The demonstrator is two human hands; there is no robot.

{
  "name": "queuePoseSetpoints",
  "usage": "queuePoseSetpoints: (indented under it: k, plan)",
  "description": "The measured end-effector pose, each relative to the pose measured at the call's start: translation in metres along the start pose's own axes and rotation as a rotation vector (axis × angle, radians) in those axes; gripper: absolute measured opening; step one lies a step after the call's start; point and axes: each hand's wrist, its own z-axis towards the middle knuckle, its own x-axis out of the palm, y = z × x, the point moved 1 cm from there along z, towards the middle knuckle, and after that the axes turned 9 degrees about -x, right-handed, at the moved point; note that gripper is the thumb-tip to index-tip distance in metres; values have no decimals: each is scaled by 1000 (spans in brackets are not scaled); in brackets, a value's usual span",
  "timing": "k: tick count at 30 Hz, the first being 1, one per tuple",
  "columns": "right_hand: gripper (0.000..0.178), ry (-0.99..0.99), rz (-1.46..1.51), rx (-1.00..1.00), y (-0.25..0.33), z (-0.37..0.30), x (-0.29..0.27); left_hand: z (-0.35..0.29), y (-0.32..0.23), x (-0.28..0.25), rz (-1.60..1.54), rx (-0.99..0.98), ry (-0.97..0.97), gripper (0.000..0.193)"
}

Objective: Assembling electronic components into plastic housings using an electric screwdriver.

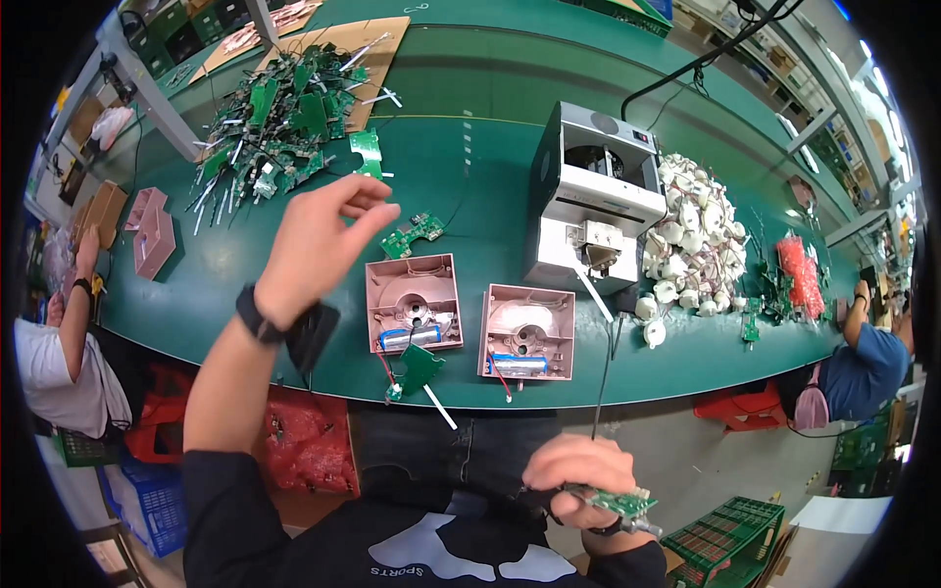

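My left hand (328,235) hovers over the green table with its fingers loosely bent and apart, holding nothing. Just past its fingertips lies a small green circuit board (414,235), and farther back another circuit board (367,154). Close to my body, my right hand (583,480) grips a green circuit board (622,503) with a metal cylinder-like part at its end. Two open pink housings stand side by side, a left housing (456,294) and a right housing (534,318), each with a blue battery inside. A wired circuit board (421,368) with a white strip rests against the left housing's front.
A tangled heap of circuit boards (294,118) sits back left on cardboard. Right of the housings stands a grey-white machine (588,216), beside a pile of white round parts (691,235). Co-workers sit at either side. A dark cable (605,382) hangs past the front edge.
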Motion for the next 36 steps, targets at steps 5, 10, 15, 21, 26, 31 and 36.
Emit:
queuePoseSetpoints:
  k: [5, 10, 15, 21, 26, 31, 36]
  plan:
    - [45, -38, 32, -7, 4, -16, 2, 32, 64, 21, 152, -255, 378, 38]
    - [45, -141, -45, 38, 1, -37, -1, 40, 67, 10, -127, -410, 398, 37]
    - [43, -102, -34, 37, -1, -36, -9, 43, 81, -39, 249, -202, -90, 41]
    - [34, 97, -117, -23, 14, -33, -10, -14, -20, 16, 266, 293, 227, 66]
    - [31, 218, -282, -27, 24, -30, 2, -38, -46, 67, 285, 598, 374, 99]
    - [29, 249, -493, 27, 24, -29, 4, -38, -58, 96, 430, 595, 532, 108]
    - [31, 248, -561, 29, 23, -32, 1, -43, -59, 107, 551, 539, 593, 110]
